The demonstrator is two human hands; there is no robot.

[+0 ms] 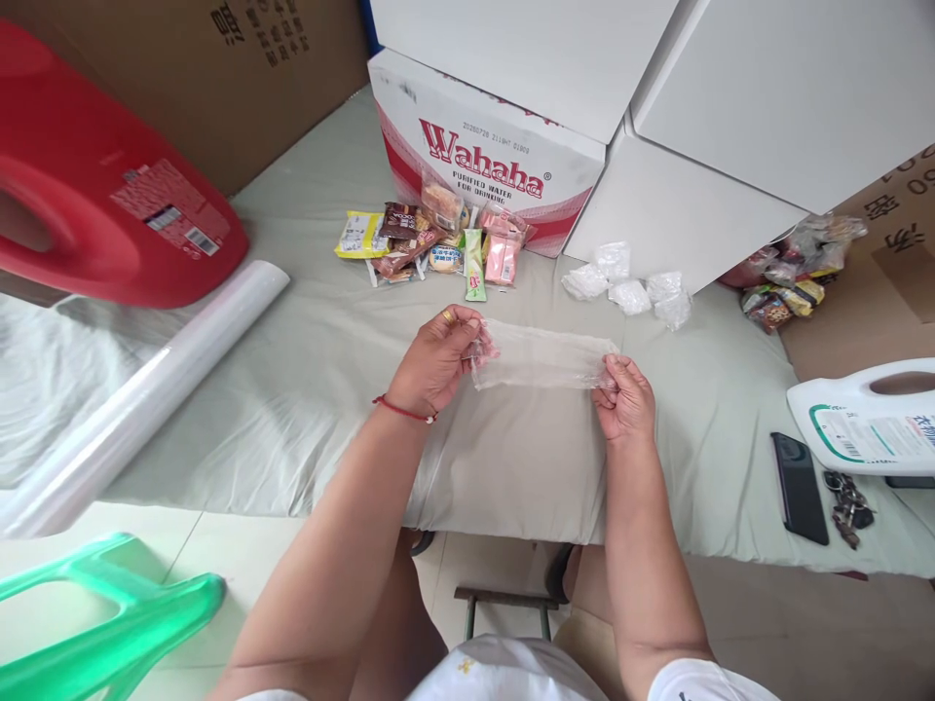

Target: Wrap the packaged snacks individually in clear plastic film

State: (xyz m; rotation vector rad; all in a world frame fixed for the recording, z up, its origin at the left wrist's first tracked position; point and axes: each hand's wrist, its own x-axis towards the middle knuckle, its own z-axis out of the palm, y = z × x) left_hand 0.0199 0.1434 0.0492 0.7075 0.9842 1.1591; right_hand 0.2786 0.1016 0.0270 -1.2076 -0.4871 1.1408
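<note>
A clear plastic bag (542, 356) is stretched between both my hands above the pale green sheet (307, 389). My left hand (436, 360), with a gold ring and a red wrist cord, pinches the bag's left end. My right hand (625, 397) pinches its right end. Just beyond the bag lies a pile of wrapped snacks (438, 243), with a green-wrapped bar (474, 265) and pink packets (503, 255) among them. To the right of the pile sit several crumpled clear bags (629, 284).
A Wahaha water carton (489, 161) and white boxes (774, 97) stand behind. A roll of cling film (146, 389) and a red jug (94, 185) are at left, a green stool (109, 623) below. At right: a white jug (869, 419), a black phone (799, 487), keys (847, 508), a bag of snacks (789, 277).
</note>
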